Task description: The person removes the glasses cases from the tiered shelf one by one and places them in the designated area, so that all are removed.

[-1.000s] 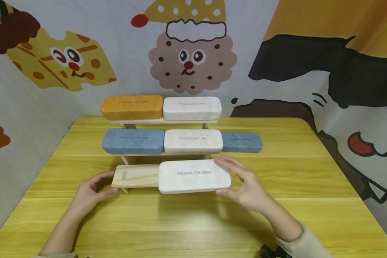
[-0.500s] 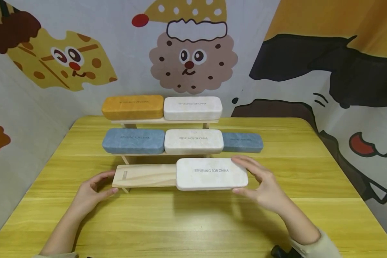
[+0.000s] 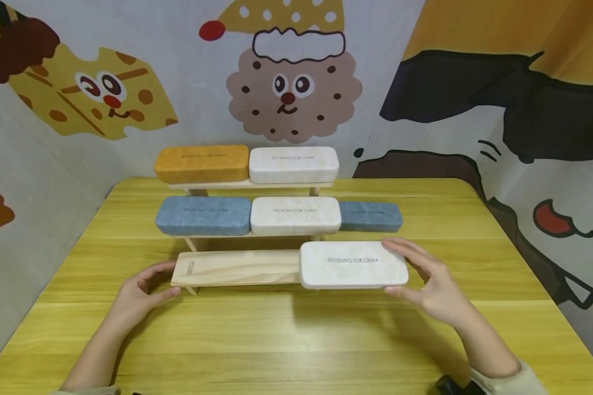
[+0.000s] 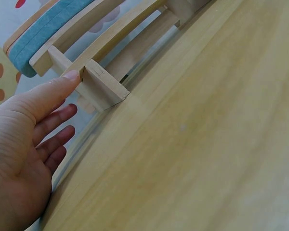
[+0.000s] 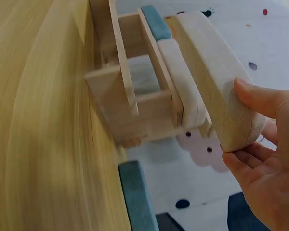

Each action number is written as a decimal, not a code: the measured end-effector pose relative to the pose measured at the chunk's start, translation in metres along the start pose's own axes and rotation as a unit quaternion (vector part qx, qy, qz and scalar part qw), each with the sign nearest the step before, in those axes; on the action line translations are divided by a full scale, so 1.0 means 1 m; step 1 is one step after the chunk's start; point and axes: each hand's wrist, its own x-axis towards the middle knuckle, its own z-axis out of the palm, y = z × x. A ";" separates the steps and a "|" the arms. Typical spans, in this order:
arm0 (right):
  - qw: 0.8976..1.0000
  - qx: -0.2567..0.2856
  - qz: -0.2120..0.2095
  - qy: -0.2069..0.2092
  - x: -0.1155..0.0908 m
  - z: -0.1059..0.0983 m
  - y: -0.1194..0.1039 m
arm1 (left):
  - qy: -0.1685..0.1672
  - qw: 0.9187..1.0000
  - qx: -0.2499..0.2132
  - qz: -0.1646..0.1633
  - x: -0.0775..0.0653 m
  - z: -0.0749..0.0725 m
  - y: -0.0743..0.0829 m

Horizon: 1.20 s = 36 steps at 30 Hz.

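Note:
My right hand (image 3: 427, 282) grips the right end of a white glasses case (image 3: 353, 264) lettered "REFUELING FOR CHINA", thumb on the near side and fingers on the far side. The case is held over the right part of the bare lowest step (image 3: 237, 267) of a wooden tiered stand. In the right wrist view, a gap shows between this glasses case (image 5: 221, 86) and the step. My left hand (image 3: 138, 291) holds the step's left end between thumb and fingers. In the left wrist view, the thumb (image 4: 62, 89) touches the plank's corner, other fingers loosely bent.
On the middle step lie a blue case (image 3: 202, 215) and a cream case (image 3: 296, 215). The top step bears an orange case (image 3: 201, 164) and a white case (image 3: 294, 164). Another blue case (image 3: 370, 216) lies to the right. A cartoon-printed cloth (image 3: 188, 71) hangs behind the table.
My right hand has carried the white glasses case rightwards along the lowest step, baring more of the plank. The left hand has stayed at the step's left end.

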 end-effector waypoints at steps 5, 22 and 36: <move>1.000 -0.019 0.003 -0.005 -0.006 -0.011 0.008 | -0.002 1.000 0.004 -0.004 0.000 0.000 0.001; 1.000 -0.019 0.007 -0.008 -0.013 -0.035 0.035 | 0.001 1.000 0.004 0.003 0.000 0.001 -0.002; 1.000 -0.006 0.025 0.008 -0.010 -0.045 0.056 | 0.002 1.000 0.005 0.000 0.000 0.001 -0.001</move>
